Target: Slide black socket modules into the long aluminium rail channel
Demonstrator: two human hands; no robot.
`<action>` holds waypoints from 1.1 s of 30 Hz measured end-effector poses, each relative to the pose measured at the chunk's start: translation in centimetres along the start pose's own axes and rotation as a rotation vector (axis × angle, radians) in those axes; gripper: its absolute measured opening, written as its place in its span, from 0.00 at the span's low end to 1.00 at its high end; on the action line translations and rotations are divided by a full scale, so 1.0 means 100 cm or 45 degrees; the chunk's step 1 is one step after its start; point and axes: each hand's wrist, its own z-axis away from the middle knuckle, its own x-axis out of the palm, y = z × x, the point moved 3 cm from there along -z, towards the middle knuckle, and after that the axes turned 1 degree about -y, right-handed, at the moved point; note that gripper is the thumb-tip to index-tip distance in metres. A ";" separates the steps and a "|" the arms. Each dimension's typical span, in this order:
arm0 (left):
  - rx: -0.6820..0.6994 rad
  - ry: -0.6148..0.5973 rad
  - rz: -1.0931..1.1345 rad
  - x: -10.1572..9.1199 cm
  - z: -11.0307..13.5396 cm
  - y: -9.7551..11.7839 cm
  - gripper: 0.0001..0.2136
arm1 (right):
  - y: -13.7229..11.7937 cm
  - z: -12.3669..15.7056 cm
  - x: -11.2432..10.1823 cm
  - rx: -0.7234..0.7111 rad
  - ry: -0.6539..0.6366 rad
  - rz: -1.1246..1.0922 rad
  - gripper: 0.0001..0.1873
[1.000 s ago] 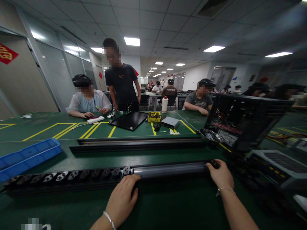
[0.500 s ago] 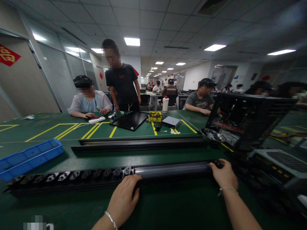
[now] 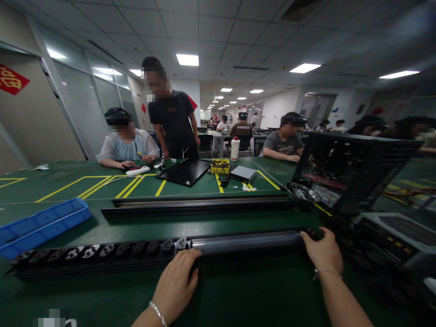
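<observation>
A long black channel (image 3: 252, 241) lies across the green table in front of me. Along its left half sits a row of socket modules (image 3: 106, 250), mostly black with a few lighter ones. My left hand (image 3: 179, 274) is closed over the channel's near edge beside the last module, its fingertips on top and its thumb in front. At the channel's right end, my right hand (image 3: 325, 252) has thumb and fingers curled around a small dark piece (image 3: 314, 234), too dark to make out clearly. Both wrists wear bracelets.
Behind lie two black rails (image 3: 204, 206). A blue bin (image 3: 44, 222) is at left; an open computer case (image 3: 350, 172), a metal bowl (image 3: 301, 193) and a power supply (image 3: 398, 236) crowd the right. A flat black panel (image 3: 184, 171) lies farther back, near co-workers.
My right hand has shifted slightly to the right at the channel's end. My left hand stays on the channel. The standing person has leaned a little to the left.
</observation>
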 end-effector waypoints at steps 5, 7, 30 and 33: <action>-0.006 -0.007 0.016 0.000 0.000 0.000 0.17 | 0.010 -0.009 -0.002 0.126 -0.023 -0.054 0.43; -0.005 -0.010 0.017 0.001 0.000 0.000 0.17 | 0.014 -0.013 0.000 0.147 -0.024 -0.082 0.45; 0.009 0.025 0.004 -0.003 -0.001 0.002 0.17 | 0.017 -0.019 0.000 0.136 -0.037 -0.055 0.38; 0.002 0.015 0.005 -0.003 -0.001 0.003 0.17 | 0.018 -0.020 0.001 0.124 -0.045 -0.030 0.38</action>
